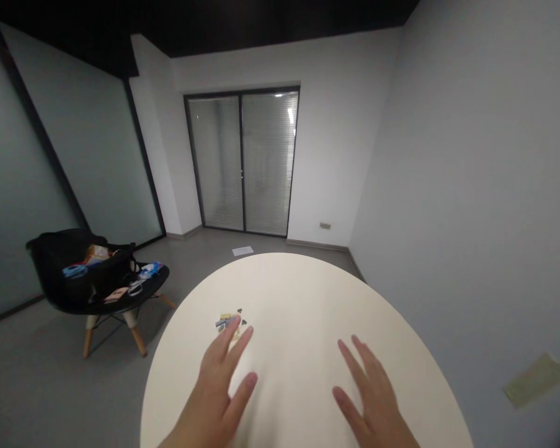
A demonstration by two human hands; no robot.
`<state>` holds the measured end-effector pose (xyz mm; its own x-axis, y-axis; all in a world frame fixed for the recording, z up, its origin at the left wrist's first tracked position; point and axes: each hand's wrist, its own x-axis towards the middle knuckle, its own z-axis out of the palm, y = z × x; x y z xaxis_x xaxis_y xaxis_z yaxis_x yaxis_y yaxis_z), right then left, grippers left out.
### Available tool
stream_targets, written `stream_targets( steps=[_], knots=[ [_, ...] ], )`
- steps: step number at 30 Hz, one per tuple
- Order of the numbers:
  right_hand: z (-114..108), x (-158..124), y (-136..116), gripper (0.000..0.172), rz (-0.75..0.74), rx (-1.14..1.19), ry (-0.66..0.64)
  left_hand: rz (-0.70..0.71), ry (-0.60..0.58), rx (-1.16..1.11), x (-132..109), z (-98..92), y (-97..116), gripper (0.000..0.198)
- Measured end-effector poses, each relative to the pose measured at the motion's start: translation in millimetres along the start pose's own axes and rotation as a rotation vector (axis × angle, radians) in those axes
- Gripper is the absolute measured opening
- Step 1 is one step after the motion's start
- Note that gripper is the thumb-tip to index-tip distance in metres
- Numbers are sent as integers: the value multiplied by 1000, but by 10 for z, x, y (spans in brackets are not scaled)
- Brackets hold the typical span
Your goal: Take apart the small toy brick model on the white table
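A round white table (308, 292) fills the lower middle of the head view. My left hand (221, 386) lies flat on it with fingers stretched out and apart, holding nothing. Its fingertips reach a small heap of little coloured pieces (228, 321), yellow, blue and dark. My right hand (371, 398) rests flat on the table to the right, fingers spread, also holding nothing. The two hands lie about a hand's width apart.
A black chair (81, 274) on wooden legs stands at the left, loaded with a bag and small items. Glass doors with blinds (242, 162) are at the back. A sheet of paper (242, 251) lies on the grey floor. A wall runs close on the right.
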<state>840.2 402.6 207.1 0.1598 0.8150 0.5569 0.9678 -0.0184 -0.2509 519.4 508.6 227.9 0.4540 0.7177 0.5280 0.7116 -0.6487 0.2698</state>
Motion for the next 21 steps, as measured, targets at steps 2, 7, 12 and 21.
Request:
stream_targets(
  steps=[2, 7, 12, 21],
  knots=[
    [296, -62, 77, 56, -40, -81, -128, 1, -114, 67, -5, 279, -85, 61],
    [714, -377, 295, 57, -14, -177, -321, 12, -452, 123, -327, 637, -266, 67],
    [737, -484, 338, 65, -69, -175, -328, 6, -566, 105, -355, 586, -239, 65],
    [860, -568, 485, 65, -126, -211, -369, -26, -663, 126, -228, 545, -197, 64]
  ],
)
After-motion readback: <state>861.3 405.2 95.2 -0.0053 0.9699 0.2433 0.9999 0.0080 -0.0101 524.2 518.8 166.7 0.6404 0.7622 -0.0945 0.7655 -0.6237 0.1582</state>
